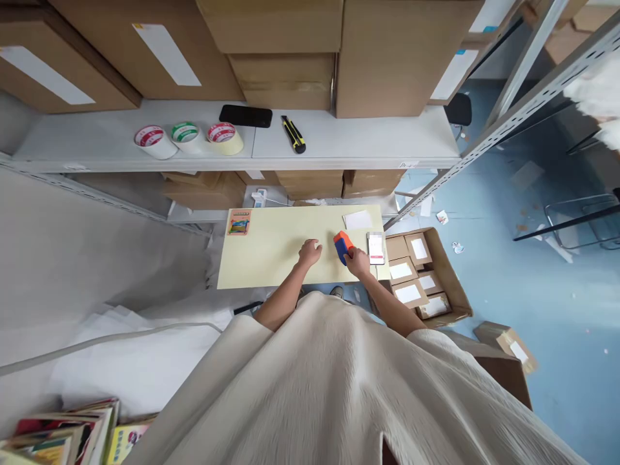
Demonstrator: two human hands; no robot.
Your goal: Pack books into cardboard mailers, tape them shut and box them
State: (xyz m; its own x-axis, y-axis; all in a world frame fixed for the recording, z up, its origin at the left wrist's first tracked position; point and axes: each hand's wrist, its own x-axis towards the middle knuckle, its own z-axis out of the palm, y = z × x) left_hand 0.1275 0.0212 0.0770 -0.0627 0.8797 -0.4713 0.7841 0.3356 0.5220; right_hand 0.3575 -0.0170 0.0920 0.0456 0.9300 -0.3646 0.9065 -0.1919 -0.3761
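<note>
My right hand [357,263] grips an orange-and-blue handheld tool [343,246], its exact kind unclear, over the right half of a pale yellow tabletop [271,258]. Left of it, my left hand [310,252] hovers over the middle of the tabletop with fingers curled in; whatever they may hold is hidden. A phone [376,248] with a lit screen lies just right of my right hand. Beyond the tool rests a stack of white paper slips [357,220]. At the far left corner of the tabletop is a small colourful printed card [239,222].
The shelf [329,142] above holds tape rolls [162,143], a black phone [245,116], a yellow-black utility knife [293,134] and large cartons [387,58]. On the right stands an open box [455,294] of labelled small cartons. Books [72,433] lie at lower left.
</note>
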